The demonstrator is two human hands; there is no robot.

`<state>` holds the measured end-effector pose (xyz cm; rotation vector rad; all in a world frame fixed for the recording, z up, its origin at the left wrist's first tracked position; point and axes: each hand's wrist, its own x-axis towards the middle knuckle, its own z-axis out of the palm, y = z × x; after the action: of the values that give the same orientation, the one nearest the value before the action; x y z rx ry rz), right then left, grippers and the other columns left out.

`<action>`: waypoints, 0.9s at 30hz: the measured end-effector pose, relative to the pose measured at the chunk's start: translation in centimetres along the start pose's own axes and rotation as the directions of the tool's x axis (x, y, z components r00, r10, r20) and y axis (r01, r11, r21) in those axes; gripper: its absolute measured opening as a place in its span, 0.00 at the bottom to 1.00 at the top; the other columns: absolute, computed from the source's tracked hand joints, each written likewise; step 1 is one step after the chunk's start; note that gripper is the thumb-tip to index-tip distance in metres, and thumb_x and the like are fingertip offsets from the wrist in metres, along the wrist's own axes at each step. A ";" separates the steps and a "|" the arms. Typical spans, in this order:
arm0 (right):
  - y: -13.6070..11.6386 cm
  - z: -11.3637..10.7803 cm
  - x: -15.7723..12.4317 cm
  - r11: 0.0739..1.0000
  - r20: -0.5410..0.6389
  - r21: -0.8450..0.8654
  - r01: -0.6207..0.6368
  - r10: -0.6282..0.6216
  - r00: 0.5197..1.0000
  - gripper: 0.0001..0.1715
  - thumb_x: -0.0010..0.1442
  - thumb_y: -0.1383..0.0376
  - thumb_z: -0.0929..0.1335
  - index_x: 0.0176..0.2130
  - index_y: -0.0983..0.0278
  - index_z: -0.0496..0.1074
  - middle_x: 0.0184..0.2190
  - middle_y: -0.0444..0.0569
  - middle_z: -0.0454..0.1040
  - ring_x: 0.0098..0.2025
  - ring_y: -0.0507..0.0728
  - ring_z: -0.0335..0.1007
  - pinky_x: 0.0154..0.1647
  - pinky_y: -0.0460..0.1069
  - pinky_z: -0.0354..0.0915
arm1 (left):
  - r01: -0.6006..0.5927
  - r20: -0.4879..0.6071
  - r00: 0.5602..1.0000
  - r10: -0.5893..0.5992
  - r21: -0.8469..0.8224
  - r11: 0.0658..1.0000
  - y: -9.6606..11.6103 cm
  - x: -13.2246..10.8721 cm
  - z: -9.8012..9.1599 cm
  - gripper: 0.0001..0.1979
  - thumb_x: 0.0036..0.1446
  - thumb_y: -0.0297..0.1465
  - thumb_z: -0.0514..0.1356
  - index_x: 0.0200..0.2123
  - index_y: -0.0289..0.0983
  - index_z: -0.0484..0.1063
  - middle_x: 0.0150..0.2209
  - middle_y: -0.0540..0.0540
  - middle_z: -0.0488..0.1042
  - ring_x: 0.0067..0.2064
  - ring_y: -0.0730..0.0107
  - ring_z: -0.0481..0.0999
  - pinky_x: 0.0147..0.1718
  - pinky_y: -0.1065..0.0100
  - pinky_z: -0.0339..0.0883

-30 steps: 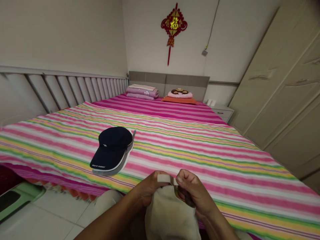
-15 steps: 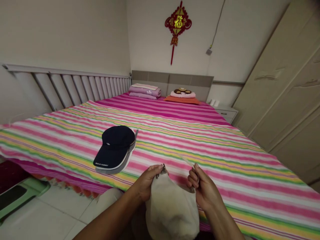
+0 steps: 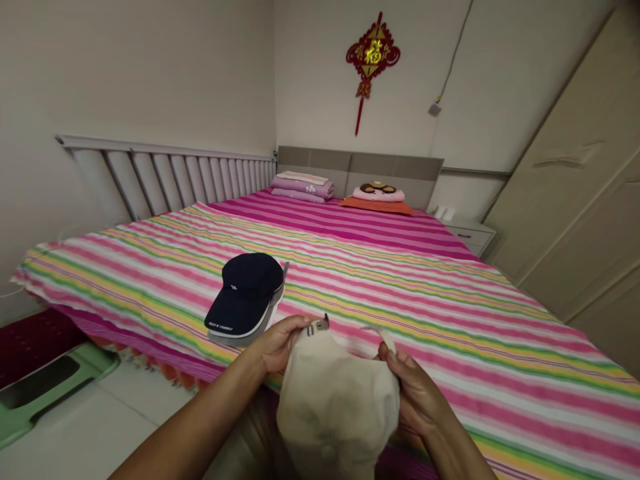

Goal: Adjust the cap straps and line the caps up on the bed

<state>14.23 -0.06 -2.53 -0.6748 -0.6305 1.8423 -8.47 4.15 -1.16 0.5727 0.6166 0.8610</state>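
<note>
Cream cap (image 3: 335,407), back edge uppermost, held between my two hands in front of the near edge of the bed (image 3: 320,273). My left hand (image 3: 277,343) is closed on the left side of the back opening, beside the metal buckle (image 3: 321,325). My right hand (image 3: 415,383) pinches the opposite side, together with the base of the strap (image 3: 384,333), whose free end curves up and over towards the buckle, the two standing apart. The crown hangs below my grip, its button low on the cloth; whether it rests on anything I cannot tell. Left of my arms, a green stool (image 3: 103,363) stands on the pale tiled floor (image 3: 125,400), beyond the bed's near edge. On the striped cover, left of the middle and close to that edge, a navy cap (image 3: 250,290) lies over a grey one (image 3: 267,323), brim towards the near left corner. At the far left corner lies a folded purple stack (image 3: 303,189); towards the far right corner, a pink bundle (image 3: 379,195) lies on an orange cloth (image 3: 375,205). The headboard (image 3: 360,167) closes the far edge, with a red hanging ornament (image 3: 373,57) on the wall above
</note>
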 end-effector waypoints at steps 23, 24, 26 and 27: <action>-3.4 -1.7 6.3 0.981 -0.391 0.169 0.093 -0.020 0.920 0.08 0.53 0.61 0.66 0.28 0.63 0.72 0.22 0.43 0.77 0.28 0.55 0.73 0.40 0.51 0.67 | -0.015 0.151 0.986 0.074 -0.360 0.933 -14.5 -1.9 -7.0 0.19 0.43 0.34 0.60 0.41 0.35 0.72 0.39 0.40 0.75 0.47 0.53 0.69 0.46 0.57 0.57; -3.4 -2.3 6.6 0.985 -0.402 0.144 0.096 -0.030 0.915 0.09 0.53 0.61 0.66 0.28 0.63 0.72 0.22 0.43 0.77 0.28 0.55 0.73 0.41 0.51 0.67 | -0.029 0.118 0.990 0.078 -0.374 0.927 -14.2 -2.1 -6.6 0.19 0.44 0.35 0.59 0.41 0.34 0.71 0.39 0.40 0.75 0.47 0.52 0.69 0.46 0.56 0.57; -3.2 -3.6 6.9 0.987 -0.420 0.123 0.101 -0.040 0.907 0.08 0.54 0.62 0.65 0.27 0.62 0.71 0.21 0.41 0.76 0.27 0.54 0.73 0.39 0.49 0.68 | -0.094 0.024 0.993 0.111 -0.375 0.922 -12.9 -2.4 -5.9 0.18 0.46 0.33 0.58 0.41 0.32 0.72 0.39 0.38 0.75 0.46 0.53 0.70 0.46 0.57 0.58; -3.1 -4.2 6.9 0.988 -0.427 0.117 0.101 -0.041 0.903 0.08 0.54 0.62 0.65 0.26 0.61 0.70 0.20 0.41 0.76 0.25 0.53 0.72 0.36 0.49 0.69 | -0.132 -0.032 0.991 0.129 -0.366 0.921 -12.0 -2.4 -5.6 0.17 0.46 0.32 0.58 0.41 0.32 0.72 0.38 0.39 0.76 0.44 0.54 0.72 0.46 0.57 0.58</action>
<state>17.03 7.93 -4.45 -0.9134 -0.2352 1.5833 -7.43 -2.97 -12.58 0.2710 0.4103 1.0757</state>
